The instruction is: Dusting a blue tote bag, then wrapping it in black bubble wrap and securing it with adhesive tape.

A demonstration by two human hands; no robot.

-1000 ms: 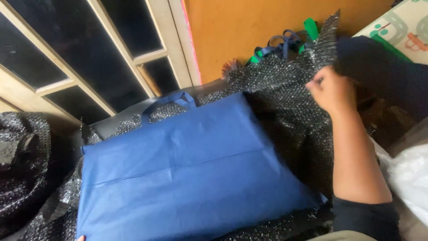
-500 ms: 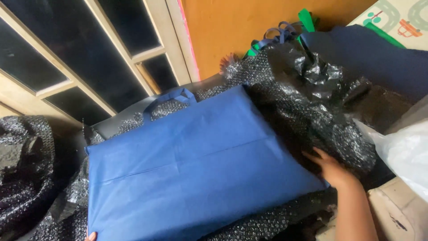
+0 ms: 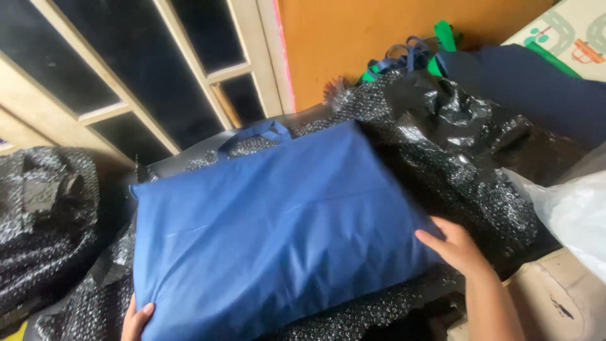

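Your two hands hold one large blue fabric bag (image 3: 278, 233) between them. It is flat and roughly rectangular, made of soft matte cloth with light creases, and one looped blue handle (image 3: 255, 134) sticks out at the edge farthest from you. Your right hand (image 3: 456, 247) presses flat against the bag's right edge, fingers spread and open on the cloth. Your left hand (image 3: 136, 321) is at the bag's near left corner; only the thumb and part of the palm show, so you cannot tell how firmly its grip is closed under the cloth.

The bag lies on sheets of black bubble wrap (image 3: 461, 158), which spread under it and pile up beyond your right hand. A second heap of the same black wrap (image 3: 44, 215) sits past your left hand. Beyond the bag, away from both hands, is a cream-framed door with dark glass panes (image 3: 158, 76) and an orange wall (image 3: 379, 38). Past your right hand, in the far corner, lie one dark blue bag (image 3: 536, 82) and a bunch of blue and green handles (image 3: 416, 53). To the right of your right hand is one pale translucent plastic bag (image 3: 574, 215).
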